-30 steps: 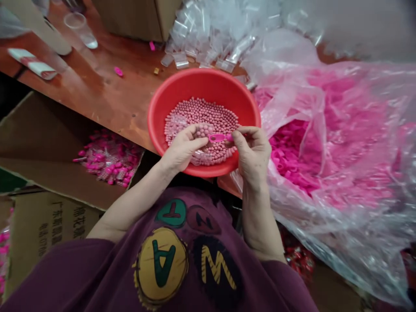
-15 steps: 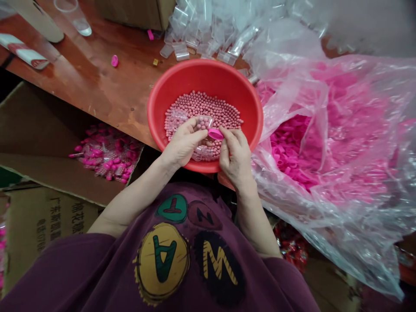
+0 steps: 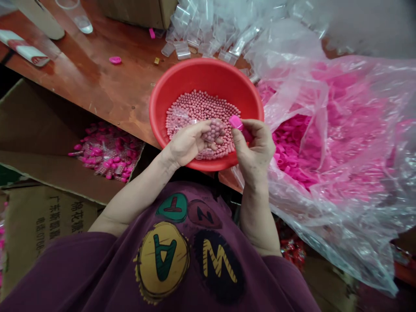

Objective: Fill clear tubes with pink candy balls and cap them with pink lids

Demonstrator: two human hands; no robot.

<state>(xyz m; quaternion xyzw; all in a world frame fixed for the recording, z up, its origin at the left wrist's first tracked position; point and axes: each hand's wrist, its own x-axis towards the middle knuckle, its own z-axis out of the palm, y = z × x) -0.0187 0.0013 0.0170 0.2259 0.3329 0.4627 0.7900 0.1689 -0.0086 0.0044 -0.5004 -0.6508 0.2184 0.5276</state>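
A red plastic basin (image 3: 208, 71) sits at the table's near edge, part filled with small pink balls (image 3: 201, 108). My left hand (image 3: 190, 143) is over the basin's near side, fingers pinched on a small clear bag packed with pink balls (image 3: 215, 129). My right hand (image 3: 255, 149) is just to the right of it, closed on a small bright pink plastic piece (image 3: 236, 122) held up next to the bag. The two hands are almost touching.
A big clear plastic bag of pink plastic pieces (image 3: 328, 138) fills the right side. Small empty clear bags (image 3: 208, 30) are heaped behind the basin. A loose pink piece (image 3: 115, 60) lies on the wooden table (image 3: 97, 86). An open cardboard box of filled packets (image 3: 105, 154) is lower left.
The pink piece has drawn back to the right, away from the bag's mouth. My left hand has lifted and turned the small ball-filled bag, which now shows bunched in its fingers.
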